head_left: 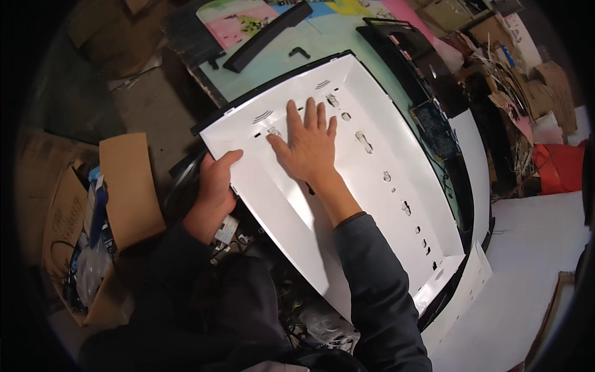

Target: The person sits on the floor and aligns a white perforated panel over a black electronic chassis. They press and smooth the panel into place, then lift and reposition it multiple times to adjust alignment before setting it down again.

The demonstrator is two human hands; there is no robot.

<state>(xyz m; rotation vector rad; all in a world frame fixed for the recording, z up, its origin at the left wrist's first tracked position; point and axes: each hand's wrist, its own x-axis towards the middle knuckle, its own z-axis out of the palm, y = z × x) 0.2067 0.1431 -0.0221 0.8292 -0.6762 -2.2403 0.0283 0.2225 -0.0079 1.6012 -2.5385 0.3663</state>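
Note:
A large white reflector sheet (359,204) with raised sides lies in a dark frame, like the backlight tray of a flat-screen television. Cut-outs run along it, with small clear LED lenses (364,142) showing in several of them. My left hand (217,189) grips the tray's left edge, thumb on top and its other fingers hidden below. Flat on the white sheet near the far end rests my right hand (308,144), fingers spread and holding nothing. Close to its thumb sits another lens (274,131).
A black bar (268,37) and a small black bracket (299,52) lie on the pale green tabletop (248,84) beyond. Dark panels with a circuit board (436,129) lean at the right. An open cardboard box (127,192) of scraps stands left; stacked cardboard (545,93) is far right.

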